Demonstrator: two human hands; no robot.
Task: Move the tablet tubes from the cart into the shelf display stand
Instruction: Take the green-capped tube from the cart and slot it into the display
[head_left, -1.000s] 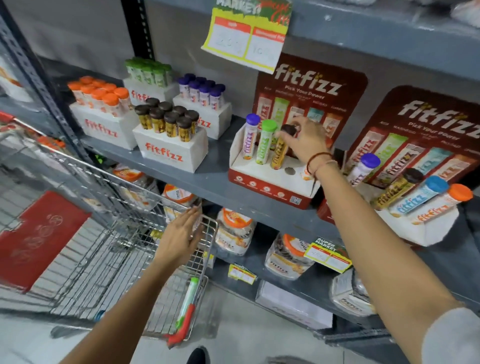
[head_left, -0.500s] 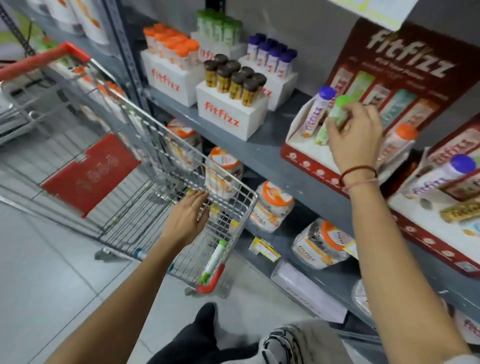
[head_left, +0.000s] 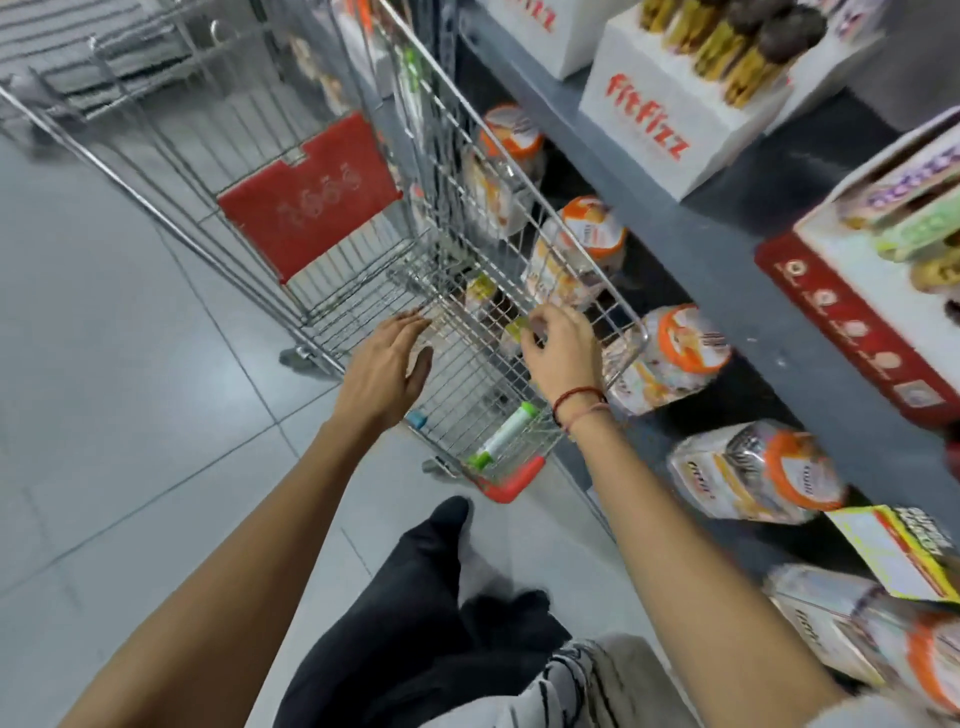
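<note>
The wire cart (head_left: 363, 291) stands left of the shelf. A white tablet tube with green caps (head_left: 503, 435) lies in the cart's near corner. A blue-capped tube (head_left: 417, 418) peeks out below my left wrist. My left hand (head_left: 387, 364) hovers open over the cart's near end. My right hand (head_left: 563, 353) is down inside the cart by its right wall, fingers loosely curled, nothing in them. The red-and-white display stand (head_left: 841, 332) sits on the shelf at the right edge, blurred, holding several tubes.
A red flap (head_left: 311, 192) hangs inside the cart. White boxes (head_left: 670, 119) of brown-capped tubes stand on the grey shelf (head_left: 701, 234). Orange-lidded jars (head_left: 691, 348) lie on the lower shelf beside the cart. My dark trouser leg (head_left: 447, 545) is below the cart.
My right hand left the display stand and came down into the cart. My view tilted down toward the cart. My left hand shifted from the cart's wall to its near end.
</note>
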